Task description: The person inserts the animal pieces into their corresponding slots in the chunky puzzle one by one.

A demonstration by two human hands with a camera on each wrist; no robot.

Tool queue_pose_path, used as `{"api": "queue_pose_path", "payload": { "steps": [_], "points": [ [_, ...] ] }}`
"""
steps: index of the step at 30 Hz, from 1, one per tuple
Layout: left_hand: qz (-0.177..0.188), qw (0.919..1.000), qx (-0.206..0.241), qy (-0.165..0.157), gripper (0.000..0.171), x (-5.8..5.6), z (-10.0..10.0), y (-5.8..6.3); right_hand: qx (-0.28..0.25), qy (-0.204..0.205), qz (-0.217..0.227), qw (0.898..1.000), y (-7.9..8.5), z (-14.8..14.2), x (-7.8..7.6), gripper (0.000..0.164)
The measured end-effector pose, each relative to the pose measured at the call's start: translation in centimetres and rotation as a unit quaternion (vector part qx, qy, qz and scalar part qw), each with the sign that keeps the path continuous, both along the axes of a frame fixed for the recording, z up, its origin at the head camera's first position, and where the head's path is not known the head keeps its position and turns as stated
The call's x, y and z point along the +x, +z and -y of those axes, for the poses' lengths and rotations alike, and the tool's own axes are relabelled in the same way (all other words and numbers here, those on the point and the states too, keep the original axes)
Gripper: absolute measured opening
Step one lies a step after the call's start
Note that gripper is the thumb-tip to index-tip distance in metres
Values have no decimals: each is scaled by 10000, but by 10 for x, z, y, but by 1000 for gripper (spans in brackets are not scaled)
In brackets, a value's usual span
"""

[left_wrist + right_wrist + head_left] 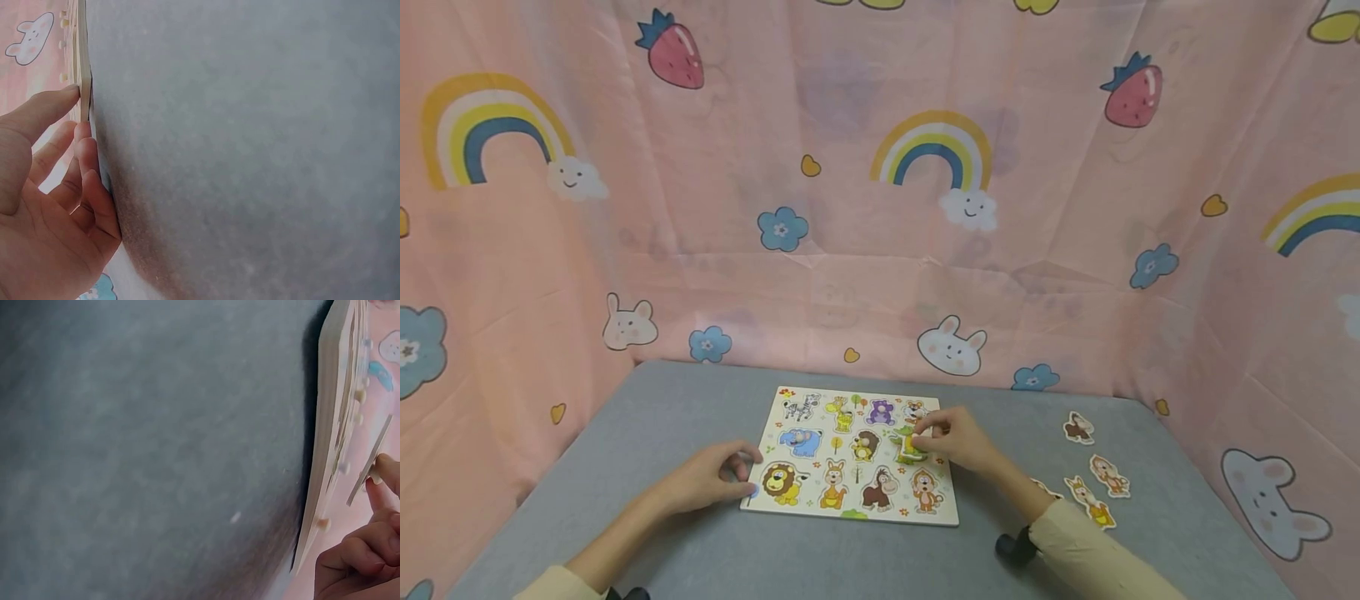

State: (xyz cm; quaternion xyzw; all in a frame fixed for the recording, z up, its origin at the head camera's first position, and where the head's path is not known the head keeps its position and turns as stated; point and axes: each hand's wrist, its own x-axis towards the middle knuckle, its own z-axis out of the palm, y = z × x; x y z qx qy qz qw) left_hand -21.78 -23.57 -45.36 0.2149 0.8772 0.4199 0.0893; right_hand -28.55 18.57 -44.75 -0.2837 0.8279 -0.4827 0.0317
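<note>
The wooden animal puzzle board (811, 503) lies flat on the grey table. At its left edge, my left hand (709, 477) rests with relaxed, bent fingers. In the left wrist view the thumb (57, 103) touches the board's edge, apart from the other fingers. My right hand (958, 437) pinches a green crocodile piece (907, 450) by its knob between thumb and index finger, over the right part of the board. Seen from the right wrist, that crocodile piece (369, 464) is tilted and raised above the board (326, 412).
Right of the board lie a brown animal piece (1078, 427), a monkey piece (1109, 476) and a kangaroo piece (1090, 502). Another piece (1047, 490) is mostly hidden by the right forearm. A pink printed cloth (850, 308) hangs behind and beside the table.
</note>
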Motion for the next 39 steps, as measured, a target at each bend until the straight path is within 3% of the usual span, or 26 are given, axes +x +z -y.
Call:
{"api": "queue_pose_path", "payload": {
  "steps": [14, 27, 39],
  "points": [
    [61, 9999, 125, -53, 34, 1, 0, 2, 314, -200, 264, 9990, -3, 5, 2, 7],
    [206, 9992, 222, -266, 42, -2, 9, 8, 92, -137, 510, 9986, -4, 9, 4, 9],
    [192, 9996, 101, -188, 44, -5, 13, 5, 337, -442, 423, 9976, -10, 8, 1, 7]
  ]
}}
